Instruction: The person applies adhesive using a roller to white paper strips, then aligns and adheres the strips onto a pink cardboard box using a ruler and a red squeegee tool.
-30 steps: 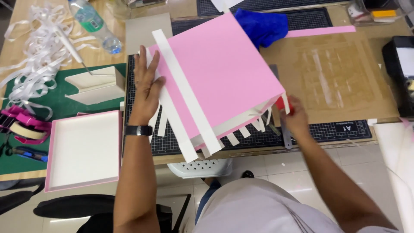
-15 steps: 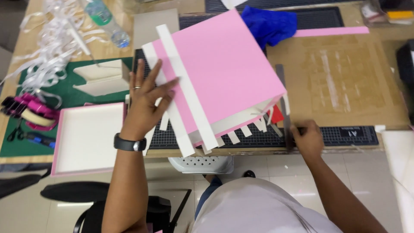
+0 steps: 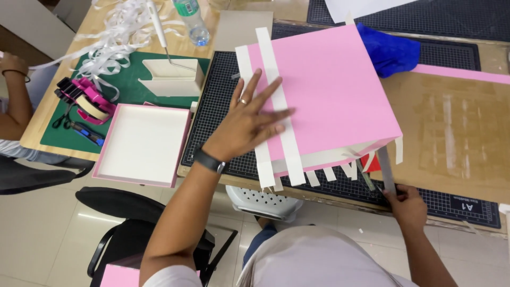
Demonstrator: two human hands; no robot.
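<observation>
A big pink box with white tape strips along its left and front edges lies on a black cutting mat. My left hand rests flat on the box's left part, fingers spread across a white strip. My right hand is at the table's near edge and grips the end of a grey metal ruler, which reaches up to the box's front right corner. Short tape tabs hang from the box's front edge.
A shallow pink tray with a white inside lies left of the mat. On the green mat sit a pink tape dispenser, an open cream box, and tangled white strips. A blue cloth lies behind the box. Another person's arm is far left.
My left hand has slid right, from the box's left edge onto its top. My right hand has drawn back from the box's corner toward the table edge, holding the ruler.
</observation>
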